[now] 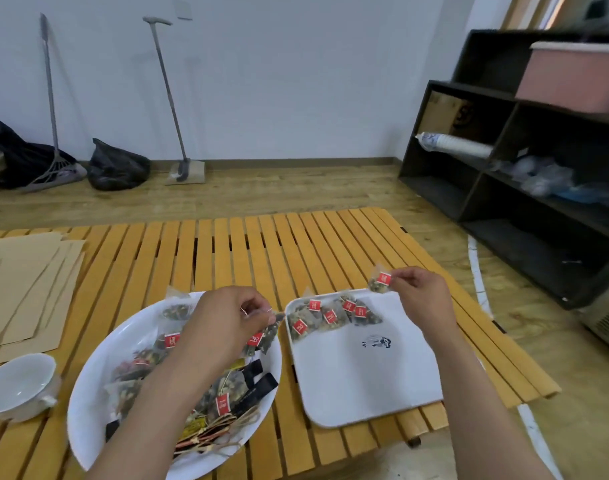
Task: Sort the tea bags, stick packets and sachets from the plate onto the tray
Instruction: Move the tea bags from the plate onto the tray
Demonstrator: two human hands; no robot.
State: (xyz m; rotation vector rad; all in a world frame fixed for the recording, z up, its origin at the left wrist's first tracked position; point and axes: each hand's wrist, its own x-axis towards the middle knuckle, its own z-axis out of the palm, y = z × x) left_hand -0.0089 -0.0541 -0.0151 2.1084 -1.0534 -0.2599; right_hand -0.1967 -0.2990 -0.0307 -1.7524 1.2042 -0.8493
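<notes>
A white plate [88, 403] at the lower left holds a heap of tea bags with red tags, black stick packets [258, 382] and yellow sachets [195, 427]. To its right lies a white tray [358, 386] with several red-tagged tea bags [330, 315] lined along its far edge. My left hand [223, 327] hovers over the plate and pinches a tea bag [265, 336] that hangs near the plate's right rim. My right hand [420, 292] pinches another tea bag [381, 280] above the tray's far right corner.
The plate and tray sit on a slatted orange wooden table [247, 251]. A white cup [19, 386] stands at the lower left, brown paper bags [26, 285] behind it. A black shelf unit [524, 174] stands to the right. Broom, dustpan and black bags lean at the wall.
</notes>
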